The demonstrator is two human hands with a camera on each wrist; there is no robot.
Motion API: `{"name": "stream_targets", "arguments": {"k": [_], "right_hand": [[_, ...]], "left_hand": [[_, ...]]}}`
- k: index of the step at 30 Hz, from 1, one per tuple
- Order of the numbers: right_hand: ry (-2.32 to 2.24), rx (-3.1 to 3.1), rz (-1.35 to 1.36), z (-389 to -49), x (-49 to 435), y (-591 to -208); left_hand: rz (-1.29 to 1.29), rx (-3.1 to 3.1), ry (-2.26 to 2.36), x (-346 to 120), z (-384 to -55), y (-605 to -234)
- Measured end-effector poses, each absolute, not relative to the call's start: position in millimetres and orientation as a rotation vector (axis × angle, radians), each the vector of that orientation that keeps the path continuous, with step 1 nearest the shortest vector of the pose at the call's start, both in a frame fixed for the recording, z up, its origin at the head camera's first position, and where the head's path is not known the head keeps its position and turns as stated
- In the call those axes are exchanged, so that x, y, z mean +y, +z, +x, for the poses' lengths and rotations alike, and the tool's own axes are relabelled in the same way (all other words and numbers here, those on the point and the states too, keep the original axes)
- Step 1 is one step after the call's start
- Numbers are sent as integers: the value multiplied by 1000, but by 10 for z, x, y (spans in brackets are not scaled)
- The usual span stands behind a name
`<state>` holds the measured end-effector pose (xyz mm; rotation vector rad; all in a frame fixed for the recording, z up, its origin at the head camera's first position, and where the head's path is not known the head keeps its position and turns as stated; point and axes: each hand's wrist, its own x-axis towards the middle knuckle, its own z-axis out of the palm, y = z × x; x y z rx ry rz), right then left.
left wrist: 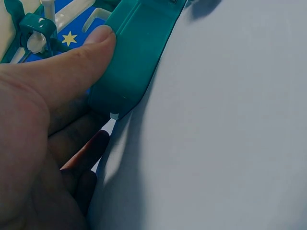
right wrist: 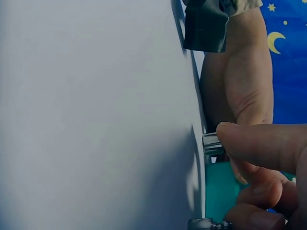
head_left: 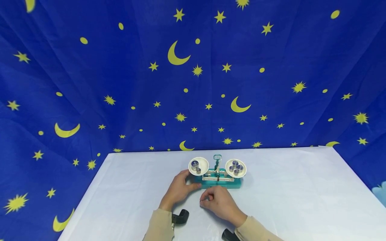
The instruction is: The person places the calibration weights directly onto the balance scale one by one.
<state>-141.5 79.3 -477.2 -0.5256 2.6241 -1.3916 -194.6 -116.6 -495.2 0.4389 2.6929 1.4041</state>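
A teal balance scale [head_left: 217, 184] with two white pans stands on the white table. My left hand [head_left: 178, 189] grips the left end of its base, the thumb [left wrist: 81, 57] on the teal side and the fingers bent round behind the corner. In front of the base, my right hand [head_left: 219, 203] has thumb and index finger closed together, low over the table. A small metal weight [right wrist: 212, 143] shows at those fingertips in the right wrist view, its top covered by them. A second metal weight [right wrist: 204, 224] stands at that view's lower edge.
Two metal weights [head_left: 195, 164] lie in the left pan [head_left: 203, 163]. Several more metal weights [head_left: 235, 164] lie in the right pan [head_left: 243, 169]. Black wrist camera pieces [head_left: 181, 217] jut out by the sleeves. A blue cloth [head_left: 138, 80] with yellow stars and moons hangs behind the table.
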Motion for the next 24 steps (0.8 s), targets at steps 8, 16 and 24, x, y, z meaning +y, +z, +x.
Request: {"name": "stream_targets", "arguments": {"k": [8,16,24], "right_hand": [[-1396,2633,-501,-1384,796,-4722],[-1416,2670,-516,-1352,787,-4649],[-1411,2691,-504,-1345,787,-4575]], "left_hand": [[440,2692,1397,-1172,-1950,-4984],[428,2692,1384,-1168,-1943,-4953],[441,2708,1367,-1171,-1950,-4945]]}}
